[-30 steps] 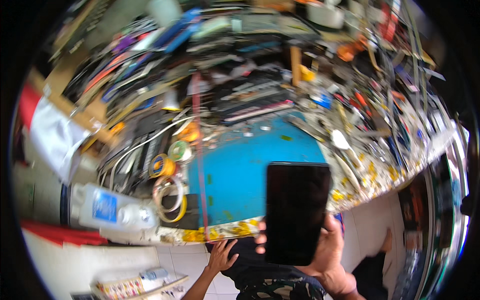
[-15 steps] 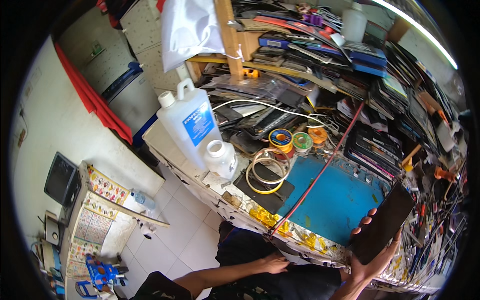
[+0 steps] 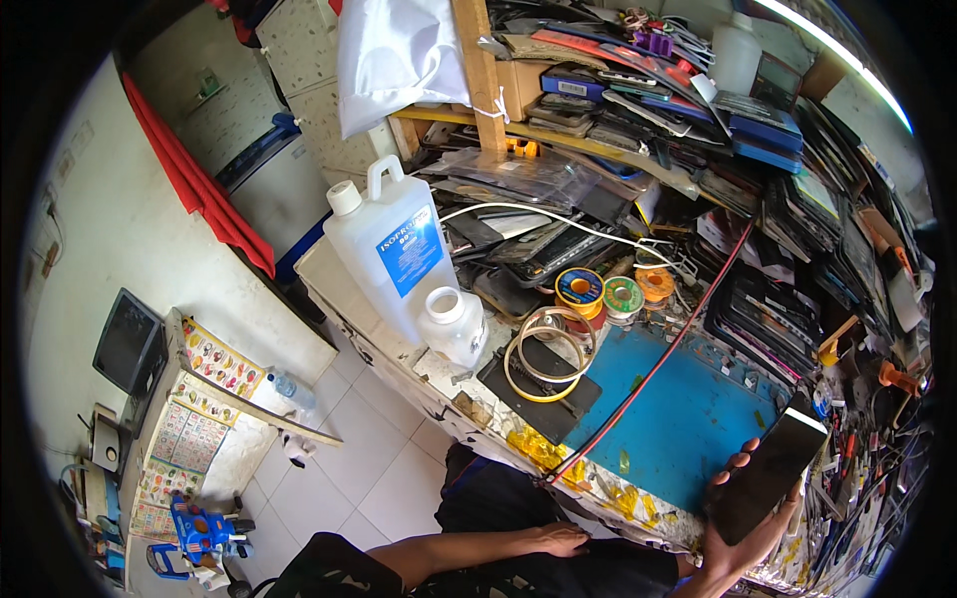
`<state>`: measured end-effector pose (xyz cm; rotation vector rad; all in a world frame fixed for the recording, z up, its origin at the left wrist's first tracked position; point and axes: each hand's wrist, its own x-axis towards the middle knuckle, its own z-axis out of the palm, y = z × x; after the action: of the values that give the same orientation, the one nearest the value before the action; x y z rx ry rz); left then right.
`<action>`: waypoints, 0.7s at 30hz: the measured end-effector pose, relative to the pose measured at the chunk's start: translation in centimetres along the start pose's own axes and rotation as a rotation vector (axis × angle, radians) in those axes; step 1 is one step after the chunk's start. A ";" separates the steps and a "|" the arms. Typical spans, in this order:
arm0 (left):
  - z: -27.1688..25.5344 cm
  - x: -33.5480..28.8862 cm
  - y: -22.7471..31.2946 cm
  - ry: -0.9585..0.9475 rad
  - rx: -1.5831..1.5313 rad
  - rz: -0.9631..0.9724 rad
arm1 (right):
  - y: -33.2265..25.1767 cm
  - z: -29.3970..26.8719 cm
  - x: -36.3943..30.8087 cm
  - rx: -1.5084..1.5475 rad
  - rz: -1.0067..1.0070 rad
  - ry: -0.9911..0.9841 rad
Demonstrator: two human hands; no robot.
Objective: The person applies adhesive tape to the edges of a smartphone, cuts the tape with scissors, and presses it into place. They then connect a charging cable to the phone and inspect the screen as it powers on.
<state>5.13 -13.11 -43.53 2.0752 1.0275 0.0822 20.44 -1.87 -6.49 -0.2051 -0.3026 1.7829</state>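
Note:
My right hand (image 3: pixel 743 548) grips a dark smartphone (image 3: pixel 766 480) near the bench's front right edge. Its fingers wrap round the left side, with the palm beneath. The phone is tilted, its face dark except for a bright white strip across the upper end; whether that is glare or a lit part, I cannot tell. Lower in the view, my left hand (image 3: pixel 560 539) rests on my thigh, relaxed with nothing visible in it. A blue work mat (image 3: pixel 648 419) lies beyond the phone, and a red-and-black cable (image 3: pixel 653 369) runs slantwise over it.
A large white jug (image 3: pixel 384 254) and a small white bottle (image 3: pixel 452 327) stand at the bench's left. Solder spools (image 3: pixel 580 287) and coiled rings (image 3: pixel 546 349) lie beside the mat. Stacked phone parts (image 3: pixel 763 319) crowd the back and right. Yellow tape scraps (image 3: pixel 538 446) line the front edge.
The bench and surroundings sit slightly further right in the picture. A white strip now shows at the phone's upper end, where it was dark. My left hand stays on the thigh.

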 end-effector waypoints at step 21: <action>-26.7 -7.1 22.8 -0.273 -0.897 0.737 | 0.1 0.3 -0.1 -0.044 -0.026 0.039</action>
<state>4.87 -9.17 -7.96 1.4485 -0.0304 0.5135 20.29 -2.05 -6.19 -0.2663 -0.3154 1.7451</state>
